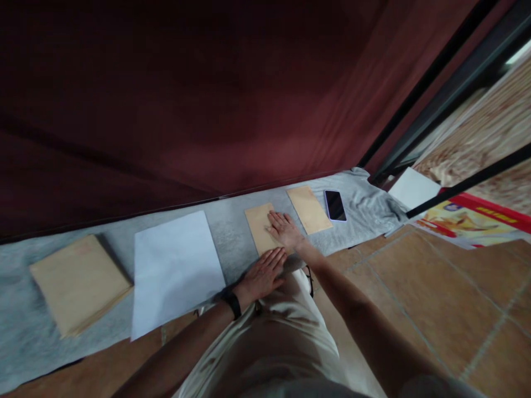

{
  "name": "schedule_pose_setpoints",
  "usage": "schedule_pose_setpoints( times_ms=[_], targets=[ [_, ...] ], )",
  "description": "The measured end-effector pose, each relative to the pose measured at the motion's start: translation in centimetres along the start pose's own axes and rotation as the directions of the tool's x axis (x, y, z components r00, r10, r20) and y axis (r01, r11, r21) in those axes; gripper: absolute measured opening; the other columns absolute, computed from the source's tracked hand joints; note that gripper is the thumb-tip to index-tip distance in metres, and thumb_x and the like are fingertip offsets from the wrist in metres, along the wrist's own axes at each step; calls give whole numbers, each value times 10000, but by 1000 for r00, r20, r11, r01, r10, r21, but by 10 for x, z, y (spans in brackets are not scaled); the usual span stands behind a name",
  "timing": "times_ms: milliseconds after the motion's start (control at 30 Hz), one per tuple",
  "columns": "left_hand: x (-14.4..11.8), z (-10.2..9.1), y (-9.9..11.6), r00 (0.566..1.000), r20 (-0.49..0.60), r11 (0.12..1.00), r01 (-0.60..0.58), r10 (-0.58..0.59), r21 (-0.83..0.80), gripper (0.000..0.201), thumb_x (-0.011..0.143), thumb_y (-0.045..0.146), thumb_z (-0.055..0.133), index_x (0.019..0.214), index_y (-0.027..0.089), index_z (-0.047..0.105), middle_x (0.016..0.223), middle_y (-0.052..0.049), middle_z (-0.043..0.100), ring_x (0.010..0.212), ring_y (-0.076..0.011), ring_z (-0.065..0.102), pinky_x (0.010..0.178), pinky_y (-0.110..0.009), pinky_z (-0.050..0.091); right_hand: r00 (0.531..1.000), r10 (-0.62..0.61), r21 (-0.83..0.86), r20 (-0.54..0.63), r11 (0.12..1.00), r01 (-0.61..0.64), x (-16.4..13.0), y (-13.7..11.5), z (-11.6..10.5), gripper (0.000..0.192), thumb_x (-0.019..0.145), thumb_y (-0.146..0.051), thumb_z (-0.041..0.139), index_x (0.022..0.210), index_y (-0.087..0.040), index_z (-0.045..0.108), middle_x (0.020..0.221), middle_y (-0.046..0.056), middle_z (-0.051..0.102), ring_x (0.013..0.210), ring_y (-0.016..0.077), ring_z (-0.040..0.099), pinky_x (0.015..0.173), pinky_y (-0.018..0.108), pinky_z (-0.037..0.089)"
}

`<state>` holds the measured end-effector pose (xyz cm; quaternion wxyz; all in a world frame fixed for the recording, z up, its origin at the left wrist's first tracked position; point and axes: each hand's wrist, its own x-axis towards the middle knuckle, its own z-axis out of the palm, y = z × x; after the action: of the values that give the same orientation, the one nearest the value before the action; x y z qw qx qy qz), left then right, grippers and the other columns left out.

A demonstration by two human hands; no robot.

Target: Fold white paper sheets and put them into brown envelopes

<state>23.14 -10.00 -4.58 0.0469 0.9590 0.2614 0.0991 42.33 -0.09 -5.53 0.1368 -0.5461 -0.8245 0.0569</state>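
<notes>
Here both hands press flat on one brown envelope (261, 228) that lies on a grey cloth (232, 221) spread over the tiled floor (435, 287) along a dark red curtain (207, 99). The right hand (286, 231) rests on the envelope's upper half, its fingers (276, 220) straight, slightly apart and flat against the paper; the left hand (263, 273), with a dark band at the wrist, lies over the near end, fingers together and extended, gripping nothing. Judging from how things lie, the work looks part-way through: a second brown envelope (309, 209) already lies flat just beside the first, toward the phone (334, 205), which suggests one piece is finished and this one is being smoothed or creased. To the left a large white sheet (176, 268) lies alone on the cloth, and further left sits a stack of brown envelopes (78, 282), seemingly untouched, so much of the pile appears left to handle. Whether the envelope under the hands holds anything cannot be told. Another white sheet (415, 188) and a colourful printed paper (468, 218) lie well apart at the far right
</notes>
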Motion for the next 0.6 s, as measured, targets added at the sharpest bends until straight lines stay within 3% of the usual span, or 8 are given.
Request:
schedule_pose_setpoints(
  times_ms=[133, 333, 600],
  targets=[
    [2, 0, 1, 1000, 25, 1000, 3, -2, -20, 819, 961, 559, 556, 1595, 118, 284, 1644, -175, 365, 1545, -287, 299, 1258, -452, 233, 998, -56, 74, 41, 996, 52, -34, -1, -5, 568, 1088, -391, 327, 1636, -256, 257, 1661, 76, 337, 1550, 252, 297, 1271, 532, 244],
    [2, 9, 1, 997, 74, 1000, 2, -2, -2, 744, 961, 531, 563, 1531, 78, 406, 1568, -232, 461, 1490, -321, 395, 1251, -497, 233, 995, -78, 151, 60, 986, 68, -81, -8, -11, 553, 1100, -429, 247, 1617, -247, 319, 1643, 67, 375, 1533, 229, 335, 1270, 505, 257],
    [2, 5, 3, 998, 64, 1000, -5, 4, 20, 763, 949, 531, 591, 1502, 29, 437, 1577, -253, 437, 1519, -330, 349, 1263, -469, 237, 995, -81, 250, 51, 966, 66, -109, -14, -20, 531, 1104, -439, 255, 1579, -255, 402, 1595, 55, 462, 1502, 219, 397, 1260, 497, 290]
  ],
)
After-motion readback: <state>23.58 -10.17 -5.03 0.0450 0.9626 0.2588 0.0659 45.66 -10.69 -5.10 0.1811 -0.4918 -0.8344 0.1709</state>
